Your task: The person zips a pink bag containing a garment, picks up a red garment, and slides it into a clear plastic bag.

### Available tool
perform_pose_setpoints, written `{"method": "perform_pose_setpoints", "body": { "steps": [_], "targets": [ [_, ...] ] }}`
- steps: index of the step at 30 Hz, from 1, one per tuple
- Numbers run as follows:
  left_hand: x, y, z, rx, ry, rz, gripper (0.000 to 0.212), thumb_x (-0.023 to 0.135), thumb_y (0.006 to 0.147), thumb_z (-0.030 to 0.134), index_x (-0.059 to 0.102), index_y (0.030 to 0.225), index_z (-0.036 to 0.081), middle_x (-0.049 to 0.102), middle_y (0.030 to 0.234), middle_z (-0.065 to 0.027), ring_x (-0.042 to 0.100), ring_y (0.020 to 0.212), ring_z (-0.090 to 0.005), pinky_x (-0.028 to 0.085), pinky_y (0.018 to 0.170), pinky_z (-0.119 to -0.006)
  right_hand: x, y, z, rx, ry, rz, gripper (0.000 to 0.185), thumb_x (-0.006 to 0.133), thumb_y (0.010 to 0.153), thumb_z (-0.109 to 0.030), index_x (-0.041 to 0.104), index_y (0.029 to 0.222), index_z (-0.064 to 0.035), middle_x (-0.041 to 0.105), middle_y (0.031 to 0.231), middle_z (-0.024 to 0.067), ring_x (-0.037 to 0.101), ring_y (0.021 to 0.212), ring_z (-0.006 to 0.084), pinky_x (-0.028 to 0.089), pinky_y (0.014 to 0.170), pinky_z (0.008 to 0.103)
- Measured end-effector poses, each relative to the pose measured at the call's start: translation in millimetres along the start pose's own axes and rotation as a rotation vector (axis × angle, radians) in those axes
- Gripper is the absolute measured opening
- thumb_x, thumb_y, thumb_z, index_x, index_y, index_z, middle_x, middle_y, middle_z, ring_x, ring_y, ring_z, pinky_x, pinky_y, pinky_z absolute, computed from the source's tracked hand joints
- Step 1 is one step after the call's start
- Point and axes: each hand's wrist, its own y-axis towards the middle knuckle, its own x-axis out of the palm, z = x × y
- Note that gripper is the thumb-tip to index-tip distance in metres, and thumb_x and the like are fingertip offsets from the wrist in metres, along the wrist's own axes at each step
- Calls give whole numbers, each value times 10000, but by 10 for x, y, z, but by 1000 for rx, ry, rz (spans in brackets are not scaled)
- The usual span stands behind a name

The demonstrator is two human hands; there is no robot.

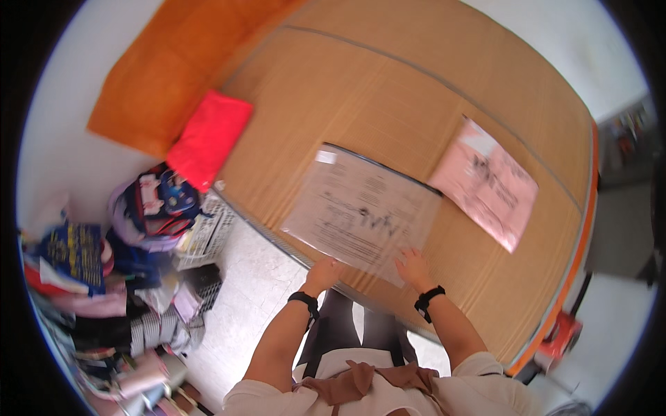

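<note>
A flat, clear plastic bag [338, 203] with a dark strip along its far edge lies on the cardboard-covered table in front of me. It bears black printing and a small white label. At its near edge is my left hand [323, 273], fingers curled; whether they pinch the plastic cannot be made out. My right hand [413, 268] rests on the bag's near right corner with its fingers apart. To the right lies a pink folded item in a printed clear bag [484, 182]. A bright red folded cloth [210, 138] sits at the table's left edge.
The cardboard table top [374, 93] has an orange edge [577, 260] on the right. An orange-brown panel [156, 73] stands at the upper left. Below on the left are a backpack [161, 203], a white plastic basket [208, 234] and piled clothes and bags [104, 333].
</note>
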Motion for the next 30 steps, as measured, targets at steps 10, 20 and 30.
{"method": "perform_pose_setpoints", "body": {
  "steps": [10, 20, 30],
  "targets": [
    [-1319, -22, -1951, -415, -545, 476, 862, 674, 761, 468, 285, 1366, -7, 553, 1146, -282, 553, 1069, -376, 447, 897, -415, 554, 1421, -1922, -311, -80, 89, 296, 601, 803, -270, 613, 999, -49, 616, 1025, 168, 549, 975, 388, 435, 868, 463],
    [-3030, 1494, -4135, -608, -1348, 784, 1190, 726, 652, 621, 60, 1435, 24, 232, 1442, -227, 216, 1349, -331, 254, 1050, -436, 1753, 2926, -4273, -273, 82, -102, 326, 605, 825, -270, 606, 1027, -15, 626, 957, 194, 605, 874, 349, 488, 776, 426],
    [-3544, 1844, -4391, -468, -1749, 365, 772, 698, 704, 592, 440, 1306, 184, 495, 1302, 40, 431, 1199, -141, 325, 941, -438, 2040, 3178, -4589, 99, 361, -319, 361, 577, 877, -329, 618, 1025, -3, 664, 956, 162, 637, 948, 266, 496, 809, 353]
  ]
}}
